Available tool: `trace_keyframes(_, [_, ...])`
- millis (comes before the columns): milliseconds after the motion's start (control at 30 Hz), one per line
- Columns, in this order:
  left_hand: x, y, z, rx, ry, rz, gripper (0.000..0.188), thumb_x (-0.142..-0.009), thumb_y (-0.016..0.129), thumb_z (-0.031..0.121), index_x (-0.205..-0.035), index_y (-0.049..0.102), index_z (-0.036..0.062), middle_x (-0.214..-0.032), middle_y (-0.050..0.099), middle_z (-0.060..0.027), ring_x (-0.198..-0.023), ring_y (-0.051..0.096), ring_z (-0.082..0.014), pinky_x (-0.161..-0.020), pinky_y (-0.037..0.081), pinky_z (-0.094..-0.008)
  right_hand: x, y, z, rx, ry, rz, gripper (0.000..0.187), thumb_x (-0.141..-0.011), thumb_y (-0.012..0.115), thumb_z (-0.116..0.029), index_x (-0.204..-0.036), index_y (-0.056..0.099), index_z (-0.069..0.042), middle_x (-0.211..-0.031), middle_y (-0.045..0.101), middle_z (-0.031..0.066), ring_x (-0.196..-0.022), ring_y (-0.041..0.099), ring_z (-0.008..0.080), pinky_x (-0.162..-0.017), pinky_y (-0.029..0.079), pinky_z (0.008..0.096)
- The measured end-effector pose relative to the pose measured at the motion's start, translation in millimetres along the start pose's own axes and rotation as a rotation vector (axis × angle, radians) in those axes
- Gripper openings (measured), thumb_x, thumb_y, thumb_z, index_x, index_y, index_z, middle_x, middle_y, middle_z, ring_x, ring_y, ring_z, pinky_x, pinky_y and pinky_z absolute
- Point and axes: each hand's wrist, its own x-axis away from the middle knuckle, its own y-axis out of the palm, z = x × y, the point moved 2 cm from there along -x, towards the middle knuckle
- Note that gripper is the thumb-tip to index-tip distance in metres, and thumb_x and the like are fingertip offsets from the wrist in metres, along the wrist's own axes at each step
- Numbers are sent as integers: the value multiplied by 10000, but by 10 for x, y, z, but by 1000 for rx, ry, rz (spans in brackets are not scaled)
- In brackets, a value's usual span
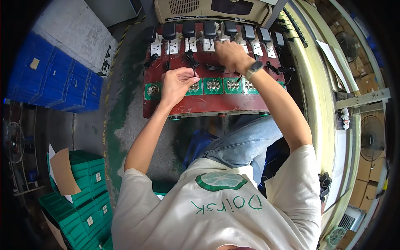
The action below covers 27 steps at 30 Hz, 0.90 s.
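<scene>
A row of black power adapters [209,30] sits in white holders along the back of a dark red test bench [179,109]. Bundled black cables [191,58] hang from them toward green circuit boards [213,84] with round metal connectors. My left hand [177,84] is closed in a pinch on a black adapter cable, just above a board left of the middle. My right hand [234,55], with a watch on its wrist, reaches to the holder below an adapter [229,28] right of centre. Its fingers are curled, and their tips are hidden behind the hand.
Several buttons line the bench's front edge, one of them red [222,115]. A beige equipment case [212,10] stands behind the adapters. Blue crates [37,75] are stacked at far left, green bins [85,179] at lower left. A long pale ledge [306,83] runs along the right.
</scene>
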Motion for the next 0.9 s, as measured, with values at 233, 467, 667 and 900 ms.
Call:
trace_keyframes(233, [75,73,152,-315,123,59,219,-821,809,-92,-1031,779,-38,-941,816,-91,-749,713,-147,-711,576,-261,538,-410,212,-344,-133,168,100,-922,732,-171,-942,789,-92,-900,776,65,-849,718,298,-835,554,444])
trace_keyframes(467, [113,167,136,-529,353,85,256,-794,811,-85,-1044,779,-37,-931,809,-115,-697,671,-168,-660,552,-282,738,-231,-122,-65,-304,64,97,-895,754,-195,-937,805,-124,-920,783,58,-957,694,276,-961,496,412])
trace_keyframes(667, [140,116,152,-513,331,130,237,-840,813,-47,-1073,784,-13,-959,808,-102,-723,688,-170,-682,564,-288,629,-106,-166,-56,-264,-56,77,-862,756,-198,-898,799,-145,-934,789,54,-946,704,283,-968,483,417])
trace_keyframes(900, [253,-917,190,-382,212,669,223,-1059,662,131,-1235,759,34,-1151,802,-75,-956,731,-178,-868,578,-296,648,-231,-341,55,-277,-15,47,-850,735,-172,-843,767,-138,-880,763,59,-927,704,293,-941,493,419])
